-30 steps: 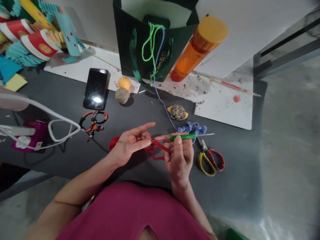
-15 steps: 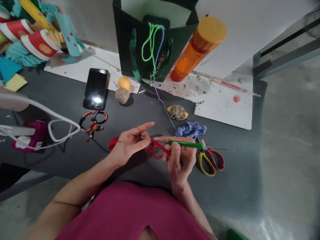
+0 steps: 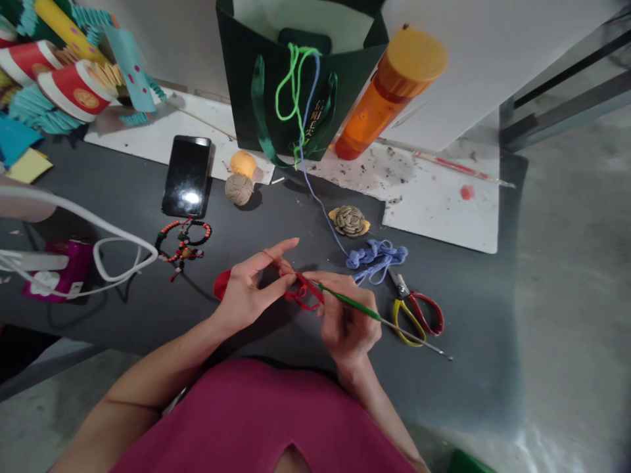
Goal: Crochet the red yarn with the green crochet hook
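The right hand (image 3: 348, 322) is closed around a green crochet hook (image 3: 352, 303), whose metal tail slants down to the right while its tip sits in a small red crochet piece (image 3: 302, 293). The left hand (image 3: 249, 289) pinches that piece between thumb and middle finger, with the index finger stretched out and a thin red strand running over it. Both hands are held low over the counter (image 3: 468, 368), a dark grey surface. A red yarn ball (image 3: 221, 284) peeks out just behind the left hand.

Just right of the right hand lie scissors (image 3: 417, 312) with one red and one yellow handle, near a heap of blue yarn (image 3: 377, 254). Farther back sit a woven rosette (image 3: 350, 220), a beige yarn ball (image 3: 239, 189), a black phone (image 3: 187, 175) and a bead bracelet (image 3: 185, 240). A stained white sheet (image 3: 434, 190) covers the rear of the counter, carrying a dark green bag (image 3: 246, 79) with green and blue strands hanging out, and an orange bottle (image 3: 389, 92). Behind stands a white wall; to the right is a grey concrete floor (image 3: 572, 263).
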The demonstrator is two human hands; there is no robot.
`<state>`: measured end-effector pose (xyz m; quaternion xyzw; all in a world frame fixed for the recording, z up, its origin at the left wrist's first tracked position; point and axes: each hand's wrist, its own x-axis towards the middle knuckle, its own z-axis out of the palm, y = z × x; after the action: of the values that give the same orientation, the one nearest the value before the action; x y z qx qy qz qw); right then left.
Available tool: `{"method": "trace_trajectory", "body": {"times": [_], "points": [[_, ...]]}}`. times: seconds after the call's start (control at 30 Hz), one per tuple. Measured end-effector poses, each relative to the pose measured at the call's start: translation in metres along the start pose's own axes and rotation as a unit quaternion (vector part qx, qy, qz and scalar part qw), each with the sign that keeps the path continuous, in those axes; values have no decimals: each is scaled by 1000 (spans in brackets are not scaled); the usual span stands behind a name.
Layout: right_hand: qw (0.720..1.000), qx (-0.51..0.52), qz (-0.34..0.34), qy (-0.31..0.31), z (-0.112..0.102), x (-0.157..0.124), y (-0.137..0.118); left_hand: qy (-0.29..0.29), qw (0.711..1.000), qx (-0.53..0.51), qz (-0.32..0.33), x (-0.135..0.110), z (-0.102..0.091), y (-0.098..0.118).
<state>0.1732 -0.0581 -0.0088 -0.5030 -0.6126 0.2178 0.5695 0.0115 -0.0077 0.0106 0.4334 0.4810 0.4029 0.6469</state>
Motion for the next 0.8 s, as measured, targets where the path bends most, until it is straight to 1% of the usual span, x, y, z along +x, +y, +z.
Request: {"method": "trace_trajectory", "body": {"times": [0.07,0.13,0.33,0.4,0.47,0.5,0.57,0.67,0.73,0.8], "points": [[999,-23,-35,-8,1,3,0,-4,1000,1,-1,0,0,0],[997,-47,-56,-6,3,6,-1,-9,1000,-9,-4,0,0,-1],[993,-101,-61,6,5,8,-2,-14,998,-67,-3,-1,4,-3],[991,-118,-69,4,6,7,-2,-25,994,-109,-22,-1,4,-3],[989,-124,-79,4,6,6,-2,-43,982,-173,-63,0,4,-3],[990,-116,-80,4,6,6,-3,-56,972,-211,-90,1,4,-4],[995,-75,-62,5,6,5,-3,-88,943,-284,-150,3,3,-5],[1000,11,1,16,7,3,-3,-133,900,-355,-215,6,2,-7],[997,50,40,37,8,0,-4,-145,888,-371,-229,6,2,-9],[993,63,79,67,10,-3,-5,-145,887,-375,-227,6,2,-9]]}}
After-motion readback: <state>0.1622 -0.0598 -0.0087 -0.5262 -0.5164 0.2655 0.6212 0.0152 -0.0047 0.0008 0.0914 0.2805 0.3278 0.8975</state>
